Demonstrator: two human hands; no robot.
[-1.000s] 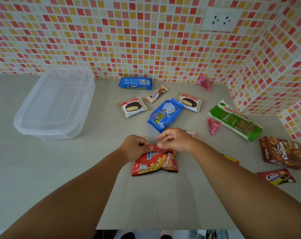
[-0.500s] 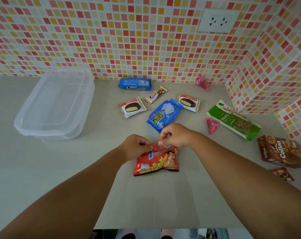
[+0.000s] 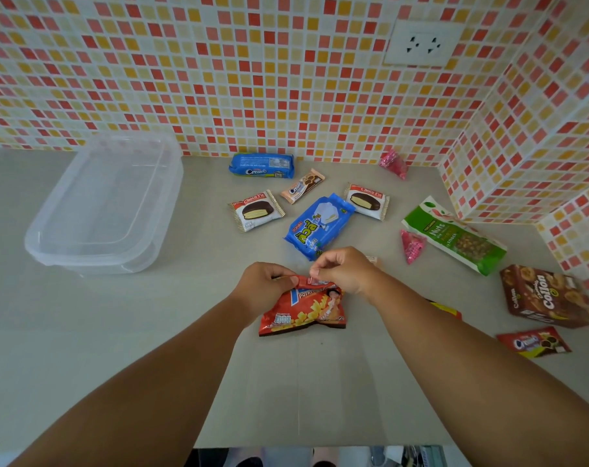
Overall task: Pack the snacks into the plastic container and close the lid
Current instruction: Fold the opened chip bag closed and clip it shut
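Observation:
A red bag of potato snacks (image 3: 303,310) lies in the middle of the counter. My left hand (image 3: 264,284) pinches its top left corner and my right hand (image 3: 343,269) pinches its top edge beside it. The clear plastic container (image 3: 94,210) stands at the back left with its lid on. Other snacks lie behind the hands: a blue wafer pack (image 3: 318,224), two Choco Pie packets (image 3: 256,210) (image 3: 367,200), a blue cream-biscuit roll (image 3: 262,165) and a small tan biscuit pack (image 3: 302,189).
To the right lie a green nuts bag (image 3: 455,235), two pink candy pouches (image 3: 411,246) (image 3: 394,163), a brown Collon box (image 3: 546,296) and a red cream-biscuit pack (image 3: 534,342). Tiled walls close the back and right. The counter's front edge (image 3: 286,446) runs below my arms.
Both hands have lifted the top of the red bag slightly and bunched it between the fingers. The view has shifted a little; nothing else on the counter has moved.

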